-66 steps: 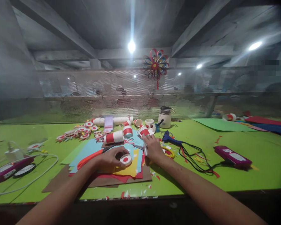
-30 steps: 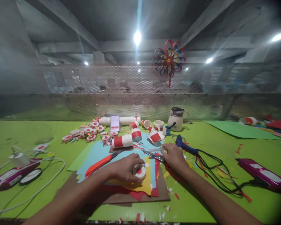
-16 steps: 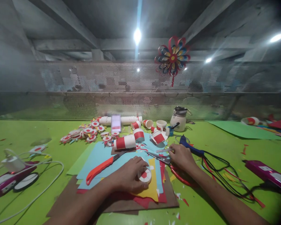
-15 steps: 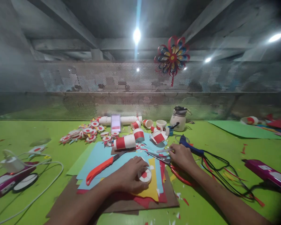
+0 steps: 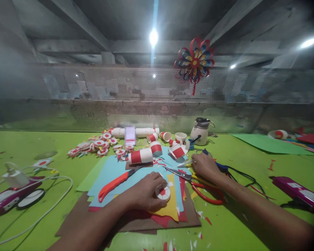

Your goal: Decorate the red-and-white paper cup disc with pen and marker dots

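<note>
My left hand (image 5: 150, 191) rests on the stacked paper, its fingers closed around a white paper-cup disc (image 5: 163, 192) with a red centre. Over on the right, my right hand (image 5: 205, 165) is closed on a thin pale stick (image 5: 185, 163) that points left from the fingertips. That hand partly covers a blue tool (image 5: 221, 167) with a black cord. Scissors (image 5: 196, 188) with red handles lie just below it, blades pointing left. An orange-handled knife (image 5: 113, 186) lies on the blue paper (image 5: 104, 177) left of my left hand.
Cut red-and-white paper cups (image 5: 140, 157) lie beyond the hands, with a pile of decorated discs (image 5: 95, 144) to their left. A phone (image 5: 130, 135) leans against a white cup roll (image 5: 146, 132). A jar (image 5: 199, 132) stands behind. Purple power strips (image 5: 298, 191) and cables flank both sides.
My right hand has moved slightly up and right with the pale stick, now covering more of the blue tool. My left hand keeps the disc, which has turned slightly.
</note>
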`<state>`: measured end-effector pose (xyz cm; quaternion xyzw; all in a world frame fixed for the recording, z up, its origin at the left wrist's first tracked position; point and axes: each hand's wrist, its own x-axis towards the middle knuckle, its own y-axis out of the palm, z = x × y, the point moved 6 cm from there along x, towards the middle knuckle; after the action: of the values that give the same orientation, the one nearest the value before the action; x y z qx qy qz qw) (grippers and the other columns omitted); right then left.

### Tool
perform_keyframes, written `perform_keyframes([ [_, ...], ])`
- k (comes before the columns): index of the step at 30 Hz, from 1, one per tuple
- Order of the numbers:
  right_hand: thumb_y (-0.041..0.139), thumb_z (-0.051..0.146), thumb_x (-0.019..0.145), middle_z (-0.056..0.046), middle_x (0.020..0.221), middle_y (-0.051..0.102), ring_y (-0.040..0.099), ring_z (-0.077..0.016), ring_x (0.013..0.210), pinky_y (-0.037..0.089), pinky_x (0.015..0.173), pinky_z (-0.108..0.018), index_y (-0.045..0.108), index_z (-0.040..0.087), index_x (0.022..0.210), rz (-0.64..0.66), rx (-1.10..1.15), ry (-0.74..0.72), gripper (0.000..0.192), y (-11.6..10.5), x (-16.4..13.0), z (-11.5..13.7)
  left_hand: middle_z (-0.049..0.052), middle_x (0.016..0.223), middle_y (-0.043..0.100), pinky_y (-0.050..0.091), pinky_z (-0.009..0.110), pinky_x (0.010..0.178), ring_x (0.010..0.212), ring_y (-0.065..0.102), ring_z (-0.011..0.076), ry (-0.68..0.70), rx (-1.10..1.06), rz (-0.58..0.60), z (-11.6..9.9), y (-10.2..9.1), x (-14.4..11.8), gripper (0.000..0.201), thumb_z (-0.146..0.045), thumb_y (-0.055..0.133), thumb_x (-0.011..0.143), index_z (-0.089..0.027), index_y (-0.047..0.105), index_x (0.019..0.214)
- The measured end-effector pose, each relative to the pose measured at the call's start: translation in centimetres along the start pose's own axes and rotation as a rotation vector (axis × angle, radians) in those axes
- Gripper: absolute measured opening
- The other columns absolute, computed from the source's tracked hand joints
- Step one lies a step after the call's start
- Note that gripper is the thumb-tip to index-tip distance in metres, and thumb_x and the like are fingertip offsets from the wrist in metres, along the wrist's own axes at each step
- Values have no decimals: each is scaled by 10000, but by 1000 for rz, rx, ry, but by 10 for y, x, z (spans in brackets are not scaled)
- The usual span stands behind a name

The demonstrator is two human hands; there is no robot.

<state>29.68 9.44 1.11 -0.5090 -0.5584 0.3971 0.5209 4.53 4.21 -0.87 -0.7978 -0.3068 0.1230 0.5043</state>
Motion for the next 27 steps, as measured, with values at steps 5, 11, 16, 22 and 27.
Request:
perform_keyframes([
  [5,548,195,1001,-174,958,760,723,-296,948,501,812,-393,745,109,1047,20,-21,1,220,2,-1,0,82,1159,609,475,366,952,1061,566,260,20,-28,-2,1,0,0,409,-318,767,752,-206,627,1119],
  [11,660,368,996,-100,1255,677,690,-239,1065,591,909,-453,647,162,1259,78,-43,43,334,12,1,-14,93,1155,600,464,380,961,1067,559,260,45,-27,12,-3,-3,0,335,-351,644,850,-187,621,1141],
  [16,658,366,997,-102,1283,667,683,-244,1087,587,923,-463,642,171,1273,35,-27,70,338,9,2,-28,90,1172,596,477,401,953,1073,562,271,59,-22,33,-1,-3,0,337,-384,627,871,-204,620,1155],
  [22,543,285,1042,-126,1120,743,689,-260,1065,525,928,-416,682,161,1235,-117,17,81,269,-5,5,-34,90,1203,586,480,396,954,1089,562,265,60,-15,48,3,-1,0,355,-371,637,871,-210,606,1186],
  [27,607,205,942,-162,1125,781,697,-309,1035,463,864,-376,704,186,1291,-178,111,-30,363,-1,6,-18,90,1190,574,492,389,950,1044,577,247,51,-41,55,1,-4,-1,359,-391,629,880,-205,614,1187],
])
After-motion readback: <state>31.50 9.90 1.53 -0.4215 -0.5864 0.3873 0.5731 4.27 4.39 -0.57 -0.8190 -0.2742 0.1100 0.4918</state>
